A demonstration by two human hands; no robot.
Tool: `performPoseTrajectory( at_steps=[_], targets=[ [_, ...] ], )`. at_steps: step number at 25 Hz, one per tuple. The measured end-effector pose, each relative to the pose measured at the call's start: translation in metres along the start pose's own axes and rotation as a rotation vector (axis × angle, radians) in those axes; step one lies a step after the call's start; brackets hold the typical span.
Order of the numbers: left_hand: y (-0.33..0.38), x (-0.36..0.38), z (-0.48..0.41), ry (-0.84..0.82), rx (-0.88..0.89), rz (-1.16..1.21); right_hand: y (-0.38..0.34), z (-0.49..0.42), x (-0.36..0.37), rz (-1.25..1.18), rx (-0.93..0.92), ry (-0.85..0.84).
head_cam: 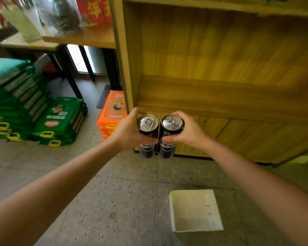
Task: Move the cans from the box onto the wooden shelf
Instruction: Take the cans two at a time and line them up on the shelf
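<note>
Gripping one tall dark can each: left hand (127, 129) wrapped around the left can (148, 134), right hand (188, 130) around the right can (170, 134), both upright, side by side, just before the wooden shelf (220, 96) front edge, above the floor.

Even, moderately bright indoor light w/ a warm yellow cast on the wooden shelf (220, 50); daylight glows white through a doorway (78, 57) at rear left. Soft glare on the silver can tops (148, 122), faint shadows on the floor (114, 192). Wide-angle bend at edges; upper-left goods (57, 15) and green packs (16, 96) blurred
</note>
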State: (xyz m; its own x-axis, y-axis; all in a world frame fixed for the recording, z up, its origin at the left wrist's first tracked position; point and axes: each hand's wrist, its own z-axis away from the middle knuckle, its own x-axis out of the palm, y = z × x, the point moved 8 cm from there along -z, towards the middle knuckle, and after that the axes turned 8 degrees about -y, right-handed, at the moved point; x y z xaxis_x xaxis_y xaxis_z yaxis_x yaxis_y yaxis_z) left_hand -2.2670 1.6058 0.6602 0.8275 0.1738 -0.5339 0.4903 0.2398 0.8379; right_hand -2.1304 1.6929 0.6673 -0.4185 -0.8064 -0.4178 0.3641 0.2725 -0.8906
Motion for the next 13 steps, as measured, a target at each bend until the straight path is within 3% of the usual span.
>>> performPoseTrajectory(
  at_steps=[6, 13],
  targets=[
    [0.169, -0.101, 0.004, 0.051, 0.066, 0.185, -0.169, 0.045, -0.099, -0.129, -0.023, 0.141],
    [0.288, -0.135, -0.033, 0.132, 0.213, 0.264, -0.255, 0.056, -0.199, -0.130, -0.130, 0.306]
  ],
)
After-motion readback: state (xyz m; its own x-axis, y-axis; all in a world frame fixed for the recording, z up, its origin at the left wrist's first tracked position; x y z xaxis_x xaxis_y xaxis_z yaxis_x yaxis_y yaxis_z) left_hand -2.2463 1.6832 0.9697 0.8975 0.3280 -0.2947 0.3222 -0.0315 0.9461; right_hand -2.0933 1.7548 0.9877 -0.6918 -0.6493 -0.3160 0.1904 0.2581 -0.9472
